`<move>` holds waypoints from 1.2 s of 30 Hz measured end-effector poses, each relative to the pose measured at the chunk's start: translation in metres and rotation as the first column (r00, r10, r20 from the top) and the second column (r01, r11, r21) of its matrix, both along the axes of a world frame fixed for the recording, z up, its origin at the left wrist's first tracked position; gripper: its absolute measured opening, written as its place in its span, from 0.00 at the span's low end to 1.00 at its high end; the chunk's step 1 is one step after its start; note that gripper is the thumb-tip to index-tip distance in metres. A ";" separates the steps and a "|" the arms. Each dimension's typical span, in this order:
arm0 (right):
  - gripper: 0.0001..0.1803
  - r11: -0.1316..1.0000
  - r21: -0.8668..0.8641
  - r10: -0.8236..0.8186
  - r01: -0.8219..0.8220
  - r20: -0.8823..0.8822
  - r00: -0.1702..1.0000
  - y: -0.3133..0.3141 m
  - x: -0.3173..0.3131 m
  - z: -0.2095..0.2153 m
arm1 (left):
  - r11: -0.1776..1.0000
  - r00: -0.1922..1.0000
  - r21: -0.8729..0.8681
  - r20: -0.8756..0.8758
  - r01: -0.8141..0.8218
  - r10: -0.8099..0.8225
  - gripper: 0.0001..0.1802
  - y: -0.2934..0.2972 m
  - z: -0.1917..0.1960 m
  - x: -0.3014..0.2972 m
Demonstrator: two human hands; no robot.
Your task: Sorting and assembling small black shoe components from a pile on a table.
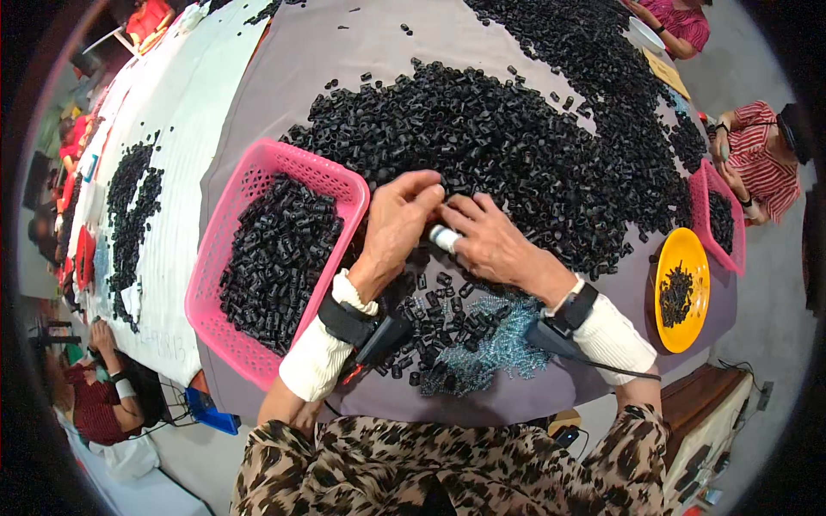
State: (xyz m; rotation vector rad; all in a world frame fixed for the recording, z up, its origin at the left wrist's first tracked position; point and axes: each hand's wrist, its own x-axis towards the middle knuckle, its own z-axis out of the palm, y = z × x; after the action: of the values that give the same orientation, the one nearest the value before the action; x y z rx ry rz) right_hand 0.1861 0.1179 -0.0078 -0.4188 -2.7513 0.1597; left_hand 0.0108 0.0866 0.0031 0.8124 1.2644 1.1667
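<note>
My left hand (397,225) and my right hand (497,245) meet fingertip to fingertip over the near edge of a big heap of small black plastic parts (456,120). Both have their fingers bent and pinched together. Whatever lies between the fingertips is too small or too covered to name. A white wrap with a dark band (444,238) circles one finger of the right hand. Below the hands, loose black parts lie beside a pile of tiny pale-blue, spring-like pieces (495,344). Close to my left hand stands a pink perforated basket (206,249) full of black parts.
On the right are a yellow plate (699,310) with small dark pieces and another pink basket (731,245). More black parts (133,215) cover a white-topped table on the left. Other people work around the tables. Cables run from the bands on my wrists.
</note>
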 end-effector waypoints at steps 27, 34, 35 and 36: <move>0.16 0.900 -0.158 -0.401 0.406 0.066 0.914 -0.011 -0.034 -0.011 | 0.990 0.985 0.122 -0.150 -0.064 0.082 0.24 0.004 0.011 -0.005; 0.13 0.774 -0.568 -0.299 0.280 0.062 0.952 -0.030 -0.027 0.020 | 0.990 0.987 0.131 -0.140 -0.055 0.074 0.24 -0.018 0.026 -0.015; 0.14 0.758 -0.594 -0.310 0.269 0.036 0.950 -0.017 -0.016 0.021 | 0.985 0.986 0.153 -0.132 -0.082 0.102 0.23 -0.021 0.030 -0.016; 0.15 0.744 -0.610 -0.369 0.272 -0.035 0.929 -0.010 -0.007 0.028 | 0.985 0.985 0.149 -0.142 -0.081 0.102 0.23 -0.024 0.035 -0.018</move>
State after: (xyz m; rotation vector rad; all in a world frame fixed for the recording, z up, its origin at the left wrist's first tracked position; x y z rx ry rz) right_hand 0.1787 0.1076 0.0204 -0.9938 -2.3664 0.9443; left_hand -0.0073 0.0622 0.0381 0.9707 1.3643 1.3018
